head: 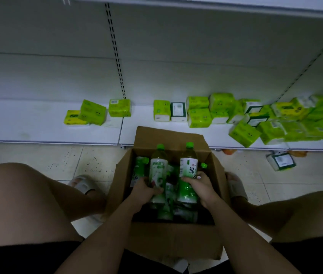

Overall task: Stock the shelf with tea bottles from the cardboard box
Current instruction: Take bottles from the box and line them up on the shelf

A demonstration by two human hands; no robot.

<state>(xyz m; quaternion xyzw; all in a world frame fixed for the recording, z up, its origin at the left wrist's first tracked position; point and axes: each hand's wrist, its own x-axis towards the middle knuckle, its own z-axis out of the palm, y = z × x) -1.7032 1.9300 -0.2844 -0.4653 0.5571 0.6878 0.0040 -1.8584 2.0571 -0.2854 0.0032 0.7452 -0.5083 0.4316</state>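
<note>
An open cardboard box (176, 240) stands on the floor between my knees, with several green-capped tea bottles lying inside. My left hand (143, 189) grips one tea bottle (157, 165) around its lower half, held upright above the box. My right hand (201, 187) grips a second tea bottle (188, 165) with a white and green label, also upright. Beyond the box runs the white bottom shelf (38, 127), bare on its left part.
Several green tissue packs (198, 110) lie scattered along the shelf, piled thickly at the right (295, 121). One tissue pack (281, 161) lies on the tiled floor at right. My sandalled feet (83, 183) flank the box. An upper shelf edge (216, 4) overhangs.
</note>
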